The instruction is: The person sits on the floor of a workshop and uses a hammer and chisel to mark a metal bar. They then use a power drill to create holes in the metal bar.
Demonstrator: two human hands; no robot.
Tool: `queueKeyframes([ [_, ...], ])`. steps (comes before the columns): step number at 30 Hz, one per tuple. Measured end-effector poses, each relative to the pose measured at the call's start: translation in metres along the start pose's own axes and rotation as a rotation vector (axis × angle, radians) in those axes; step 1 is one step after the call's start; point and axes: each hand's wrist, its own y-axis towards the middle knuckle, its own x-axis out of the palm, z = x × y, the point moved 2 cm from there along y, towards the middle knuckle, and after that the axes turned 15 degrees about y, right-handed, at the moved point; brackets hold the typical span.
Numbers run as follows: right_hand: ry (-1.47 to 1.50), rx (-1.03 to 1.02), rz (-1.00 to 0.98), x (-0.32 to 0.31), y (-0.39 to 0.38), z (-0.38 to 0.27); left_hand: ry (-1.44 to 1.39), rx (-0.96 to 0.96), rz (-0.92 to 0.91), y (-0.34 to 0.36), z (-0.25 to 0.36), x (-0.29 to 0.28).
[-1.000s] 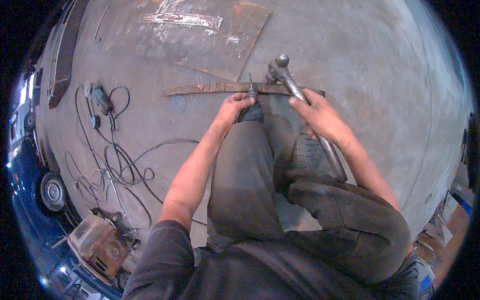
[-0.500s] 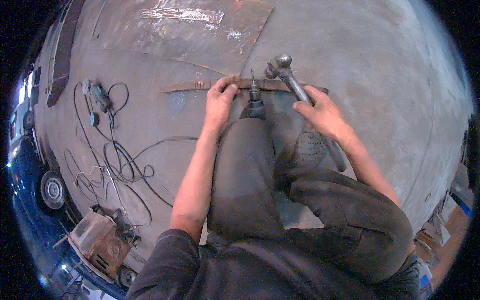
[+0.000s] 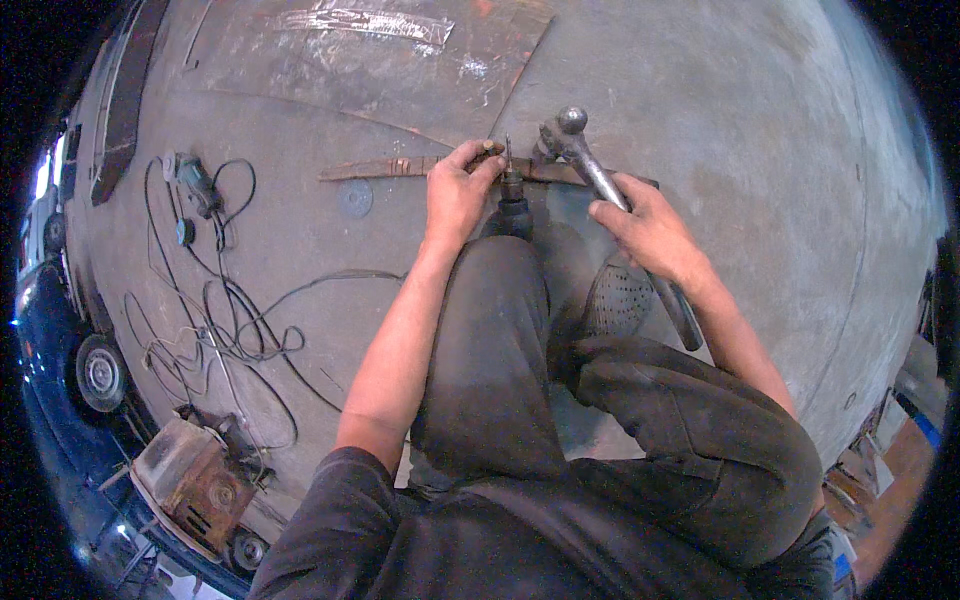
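Concrete floor (image 3: 760, 150), centre frame | our left hand (image 3: 455, 195) pinches punch (image 3: 507, 160) on rusty strip (image 3: 400, 167) | right hand (image 3: 650, 230) grips hammer (image 3: 600, 180) | risk: glancing blow hits fingers

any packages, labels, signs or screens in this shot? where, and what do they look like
None that I can tell.
Nearest candidates: a clear plastic sheet lying flat on the rusty metal plate at the top, and blurred clutter at the right rim, too small to tell.
The hands hold only a hammer and a punch.
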Motion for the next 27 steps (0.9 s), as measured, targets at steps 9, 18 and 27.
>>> queueKeyframes([
  [9, -0.119, -0.091, 0.033, 0.001, 0.001, -0.009, 0.08, 0.01, -0.089, 0.002, 0.004, 0.005],
  [18, -0.317, -0.225, 0.056, 0.019, -0.002, -0.035, 0.292, 0.136, -0.075, 0.003, 0.01, 0.005],
  [27, -0.2, -0.436, 0.244, 0.013, -0.012, -0.062, 0.214, 0.218, 0.012, -0.001, -0.002, 0.002],
])
